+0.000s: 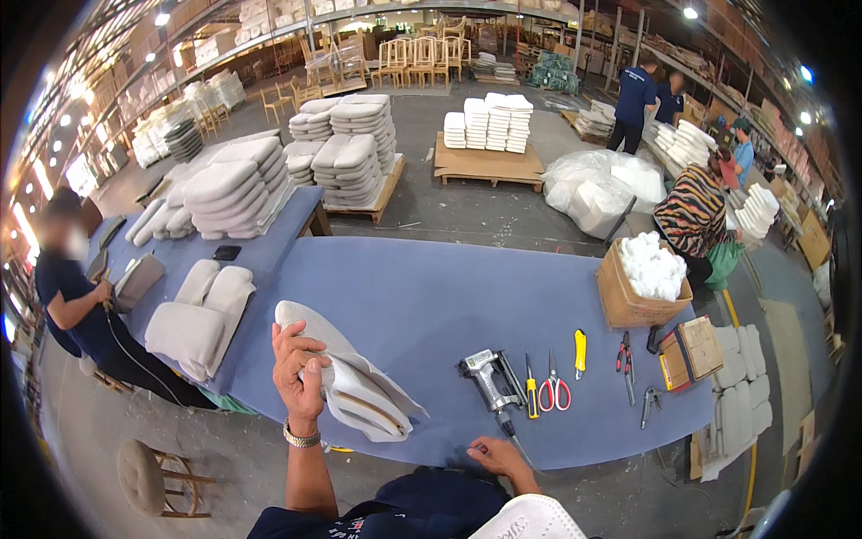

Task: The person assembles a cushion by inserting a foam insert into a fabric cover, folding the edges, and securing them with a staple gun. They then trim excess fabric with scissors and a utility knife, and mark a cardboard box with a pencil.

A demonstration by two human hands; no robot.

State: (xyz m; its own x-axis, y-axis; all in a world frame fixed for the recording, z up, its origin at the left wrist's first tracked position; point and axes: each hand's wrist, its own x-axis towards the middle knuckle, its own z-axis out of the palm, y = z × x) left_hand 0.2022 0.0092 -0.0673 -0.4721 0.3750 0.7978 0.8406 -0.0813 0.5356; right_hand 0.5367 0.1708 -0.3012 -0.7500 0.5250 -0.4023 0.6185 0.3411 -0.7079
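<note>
My left hand [298, 373], with a metal watch at the wrist, is closed on the side of a light grey seat cushion [355, 377]. The cushion is tilted over the table's front edge, its loose pale fabric hanging down to the right and a thin yellowish edge showing low on it. My right hand [499, 458] rests at the front edge with curled fingers; what they hold, if anything, is hidden. Just beyond it runs the hose of a silver staple gun [490, 379]. Beside that lie a yellow-handled screwdriver [532, 399], red-handled scissors [554, 392] and a yellow utility knife [580, 352].
The blue table [422, 278] also bears pliers [625, 364], a small air gun [648, 406], a small carton [691, 350] and a box of white stuffing [611, 301]. Grey cushions [193, 328] lie on the left. A person [76, 296] works there; a stool [144, 476] stands nearby.
</note>
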